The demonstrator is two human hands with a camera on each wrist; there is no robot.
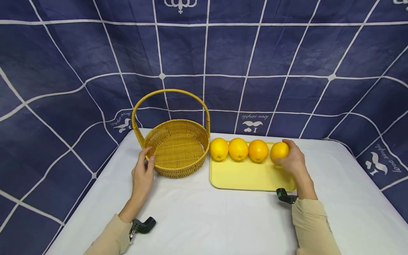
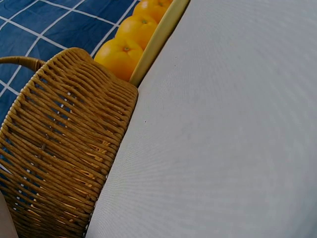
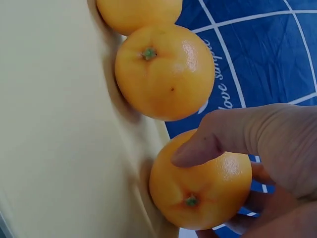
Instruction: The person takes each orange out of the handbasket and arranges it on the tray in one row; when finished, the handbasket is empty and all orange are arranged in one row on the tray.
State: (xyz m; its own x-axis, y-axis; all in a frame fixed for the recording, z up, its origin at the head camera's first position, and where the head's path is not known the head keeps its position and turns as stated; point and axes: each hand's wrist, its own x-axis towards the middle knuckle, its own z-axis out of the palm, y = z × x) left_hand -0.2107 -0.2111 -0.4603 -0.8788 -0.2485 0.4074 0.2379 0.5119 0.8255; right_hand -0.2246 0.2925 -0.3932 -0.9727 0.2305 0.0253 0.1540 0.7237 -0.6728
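My left hand (image 1: 142, 177) grips the near-left rim of a round woven wicker basket (image 1: 176, 173) with a tall arched handle. Nothing lies inside the basket in the head view. At the right end of a yellow tray (image 1: 248, 179), my right hand (image 1: 295, 160) holds an orange (image 1: 279, 151), with the thumb across its near side and the fingers curled behind it. In the right wrist view this orange (image 3: 198, 196) shows its green stem end, close to the tray's edge.
Three more oranges stand in a row along the tray's back edge, the nearest to the held one being this orange (image 1: 258, 151). The tray's left side sits right beside the basket. A white tabletop (image 1: 197, 219) lies in front, and a blue checked cloth (image 1: 229, 49) hangs behind.
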